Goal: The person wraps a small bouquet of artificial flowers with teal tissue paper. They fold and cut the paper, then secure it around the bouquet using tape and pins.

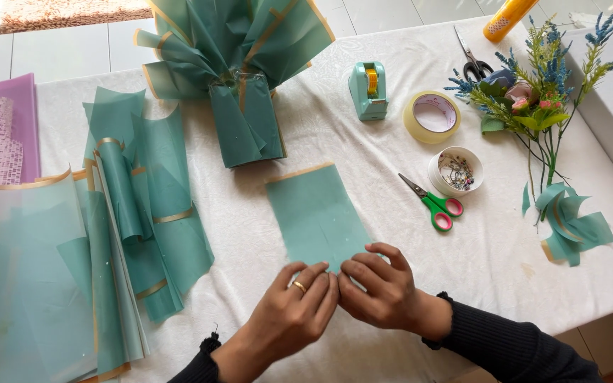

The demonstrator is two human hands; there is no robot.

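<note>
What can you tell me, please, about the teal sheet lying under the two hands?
The teal sheet is a thin, matte, slightly translucent rectangle of wrapping paper with a narrow gold band along its far edge. It lies flat on the white tablecloth, a little askew, alone in the middle. Its near edge is pinched between the fingers of the left hand and the right hand, which meet there and hide that edge.

Near edge of teal sheet (315,213) hidden under both hands' fingertips; can't tell if left hand (294,312) or right hand (381,287) pinches or just presses it. Orange roll (509,18) cut off by top edge. Purple paper (1,128) and teal stack (30,276) cut off at left. Contents of small round tub (456,171) too small to tell. Black scissors (471,60) partly behind flower sprigs (540,85).
</note>
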